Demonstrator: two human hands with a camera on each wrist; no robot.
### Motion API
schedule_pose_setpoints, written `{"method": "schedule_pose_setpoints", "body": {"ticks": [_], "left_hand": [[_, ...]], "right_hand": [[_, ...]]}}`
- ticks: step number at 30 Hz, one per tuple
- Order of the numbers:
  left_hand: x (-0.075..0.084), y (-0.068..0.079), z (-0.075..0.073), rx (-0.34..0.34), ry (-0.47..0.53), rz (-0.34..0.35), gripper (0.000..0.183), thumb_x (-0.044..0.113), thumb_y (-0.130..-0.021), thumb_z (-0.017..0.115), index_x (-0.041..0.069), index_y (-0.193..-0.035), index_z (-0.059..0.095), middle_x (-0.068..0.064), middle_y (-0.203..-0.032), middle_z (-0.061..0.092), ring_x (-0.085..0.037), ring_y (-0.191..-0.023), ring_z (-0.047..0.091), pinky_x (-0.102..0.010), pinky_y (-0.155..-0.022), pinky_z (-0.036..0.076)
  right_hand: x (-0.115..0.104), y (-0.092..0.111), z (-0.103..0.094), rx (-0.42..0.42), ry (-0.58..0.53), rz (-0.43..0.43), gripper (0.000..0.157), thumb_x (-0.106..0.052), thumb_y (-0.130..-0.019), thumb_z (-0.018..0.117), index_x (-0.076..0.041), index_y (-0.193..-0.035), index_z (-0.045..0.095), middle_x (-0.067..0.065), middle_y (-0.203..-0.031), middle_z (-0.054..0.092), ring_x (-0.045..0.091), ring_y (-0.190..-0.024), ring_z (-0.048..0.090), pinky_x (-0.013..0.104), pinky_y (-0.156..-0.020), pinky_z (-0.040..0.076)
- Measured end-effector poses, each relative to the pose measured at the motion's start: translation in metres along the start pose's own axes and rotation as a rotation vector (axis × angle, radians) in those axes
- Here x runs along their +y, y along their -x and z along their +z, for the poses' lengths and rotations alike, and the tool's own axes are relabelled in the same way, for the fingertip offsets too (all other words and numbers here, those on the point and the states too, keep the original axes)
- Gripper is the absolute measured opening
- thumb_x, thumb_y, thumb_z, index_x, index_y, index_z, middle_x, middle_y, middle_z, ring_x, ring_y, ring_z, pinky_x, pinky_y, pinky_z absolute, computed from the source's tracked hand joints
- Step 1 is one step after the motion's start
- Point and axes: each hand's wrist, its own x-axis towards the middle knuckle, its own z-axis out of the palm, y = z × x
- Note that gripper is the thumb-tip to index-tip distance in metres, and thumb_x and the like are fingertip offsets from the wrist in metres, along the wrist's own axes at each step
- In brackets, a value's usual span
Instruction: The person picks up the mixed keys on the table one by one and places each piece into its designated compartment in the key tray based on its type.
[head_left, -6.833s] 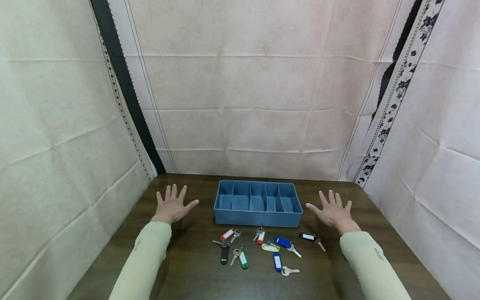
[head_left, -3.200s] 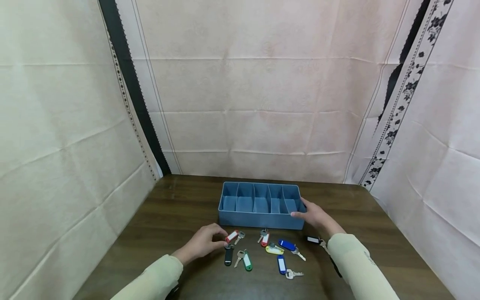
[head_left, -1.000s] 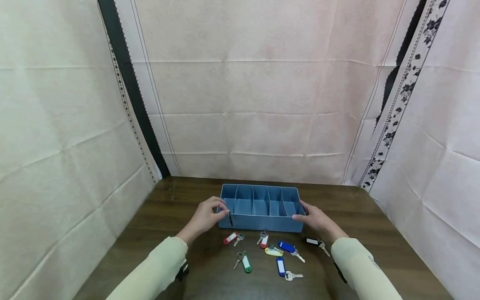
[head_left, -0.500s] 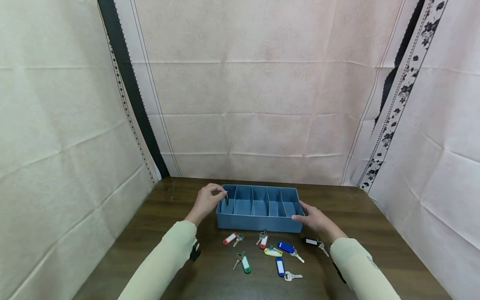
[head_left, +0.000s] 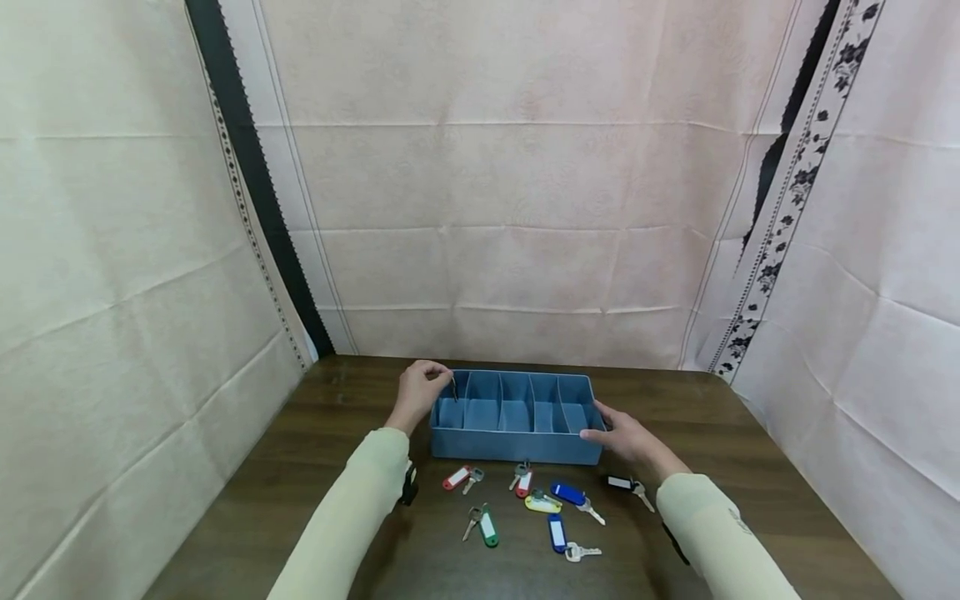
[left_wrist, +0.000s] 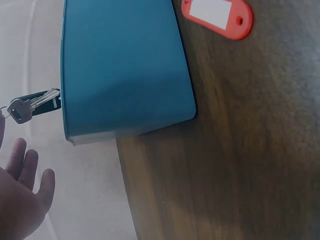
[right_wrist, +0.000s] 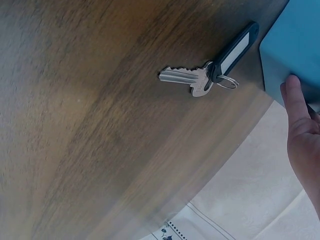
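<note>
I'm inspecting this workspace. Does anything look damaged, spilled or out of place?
Nothing stands out as damaged or spilled. The tagged keys lie loose at mixed angles on the table, near the blue tray, which sits upright.

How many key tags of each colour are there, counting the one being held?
Red tags: 2
Blue tags: 2
Black tags: 2, one of them held in the left grip
Green tag: 1
Yellow tag: 1
Total: 8
</note>
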Motion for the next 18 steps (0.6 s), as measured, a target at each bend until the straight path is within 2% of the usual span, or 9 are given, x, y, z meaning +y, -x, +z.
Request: {"method": "schedule_pose_setpoints", "body": {"ticks": [7, 10, 14, 18], "left_hand": [[-0.0042, -0.006, -0.0007, 0.027, -0.019, -0.015, 0.013, 0.025, -0.084, 0.064, 0.014, -0.08, 0.069, -0.001, -0.102, 0.057, -0.019, -0.099, 0.05, -0.038, -0.084, 0.043], [-0.0061, -0.0068, -0.0025, -0.029, -0.077, -0.035, 0.015, 0.029, -0.085, 0.063, 0.016, -0.087, 0.069, -0.002, -0.109, 0.056, -0.02, -0.104, 0.048, -0.041, -0.088, 0.041], [-0.0079, -0.0074, -0.0035, -0.115, -0.135, -0.054, 0.026, 0.032, -0.087, 0.061, 0.014, -0.105, 0.066, -0.004, -0.119, 0.052, -0.023, -0.113, 0.045, -0.045, -0.093, 0.038], [-0.0099, -0.0066, -0.0049, -0.132, -0.135, -0.06, 0.033, 0.03, -0.087, 0.061, 0.012, -0.114, 0.062, -0.006, -0.122, 0.051, -0.028, -0.116, 0.043, -0.047, -0.093, 0.037]], "right_hand": [[0.0, 0.0013, 0.0014, 0.015, 0.003, -0.003, 0.093, -0.055, -0.076, 0.06, -0.011, -0.145, 0.017, 0.024, -0.142, 0.027, 0.044, -0.123, 0.033, 0.055, -0.089, 0.038], [-0.0001, 0.0016, 0.0018, 0.017, 0.004, -0.007, 0.092, -0.055, -0.077, 0.06, -0.011, -0.145, 0.016, 0.024, -0.142, 0.027, 0.044, -0.122, 0.034, 0.054, -0.088, 0.038], [-0.0005, 0.0019, 0.0003, 0.015, 0.001, -0.003, 0.095, -0.058, -0.074, 0.06, -0.012, -0.145, 0.017, 0.024, -0.142, 0.027, 0.044, -0.123, 0.033, 0.055, -0.089, 0.037], [-0.001, 0.0027, 0.0005, 0.011, -0.003, -0.001, 0.098, -0.06, -0.072, 0.06, -0.012, -0.145, 0.016, 0.023, -0.142, 0.026, 0.044, -0.124, 0.031, 0.055, -0.09, 0.036]]}}
